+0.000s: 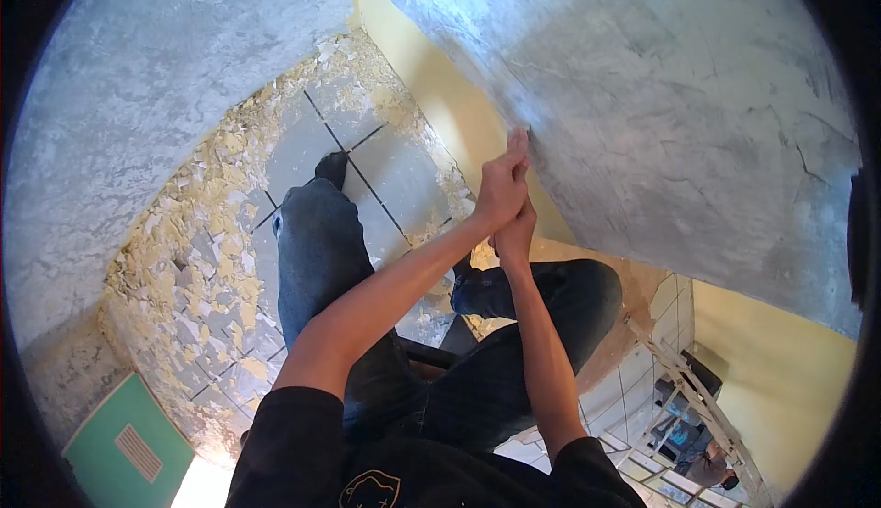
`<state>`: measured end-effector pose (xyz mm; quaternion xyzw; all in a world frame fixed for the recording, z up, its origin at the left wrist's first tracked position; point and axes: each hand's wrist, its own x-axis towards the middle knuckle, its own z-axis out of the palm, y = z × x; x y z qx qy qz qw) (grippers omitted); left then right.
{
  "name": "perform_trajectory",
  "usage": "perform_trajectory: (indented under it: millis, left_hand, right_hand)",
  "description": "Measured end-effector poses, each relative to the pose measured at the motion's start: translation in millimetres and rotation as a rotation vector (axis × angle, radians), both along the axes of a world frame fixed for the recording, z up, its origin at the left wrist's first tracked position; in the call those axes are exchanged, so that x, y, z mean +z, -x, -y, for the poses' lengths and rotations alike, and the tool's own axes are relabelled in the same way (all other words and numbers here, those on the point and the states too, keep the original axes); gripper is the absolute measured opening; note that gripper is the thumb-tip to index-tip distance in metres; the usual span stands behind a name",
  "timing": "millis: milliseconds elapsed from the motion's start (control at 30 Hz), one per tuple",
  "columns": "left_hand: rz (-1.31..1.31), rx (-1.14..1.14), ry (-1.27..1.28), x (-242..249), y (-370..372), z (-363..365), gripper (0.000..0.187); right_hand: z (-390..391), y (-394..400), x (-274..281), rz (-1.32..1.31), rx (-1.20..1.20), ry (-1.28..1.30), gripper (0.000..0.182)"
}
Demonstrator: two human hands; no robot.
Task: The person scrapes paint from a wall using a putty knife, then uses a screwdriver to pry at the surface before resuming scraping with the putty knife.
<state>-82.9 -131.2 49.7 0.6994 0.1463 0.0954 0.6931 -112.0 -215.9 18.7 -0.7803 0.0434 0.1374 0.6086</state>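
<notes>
My left hand is closed at the lower edge of the grey, scraped part of the wall. Its thumb or a finger points up against the surface, where a small dark edge shows at the fingertips. Just below, my right hand is closed too, pressed up against the left. Whatever the two hands grip is hidden by the fingers. A strip of yellow paint runs along the bottom of this wall, beside the hands.
Peeled paint flakes cover much of the grey tiled floor. My bent legs are below me. At lower left stands a green panel. At lower right are a ladder and another person.
</notes>
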Motion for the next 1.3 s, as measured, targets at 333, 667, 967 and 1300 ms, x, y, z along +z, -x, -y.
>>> perform_trajectory:
  millis: [333,667,967,1300]
  left_hand:
    - [-0.039,0.026,-0.050,-15.1,-22.2,-23.7,0.045]
    - [-0.031,0.073,0.712,41.9,-30.6,-89.3,0.048]
    - [0.080,0.238,0.613,79.0,-32.0,-148.7,0.040]
    - [0.075,0.349,0.681,68.4,-43.3,-167.1,0.039]
  right_hand:
    - [-20.1,-19.4,39.2,-0.148,0.060,0.091,0.046]
    - [-26.9,-11.4,95.1,0.118,0.261,-0.024,0.045]
    - [-15.5,0.5,159.5,-0.262,0.182,-0.859,0.048]
    - [-21.5,77.5,235.5,0.146,0.412,-0.905,0.017]
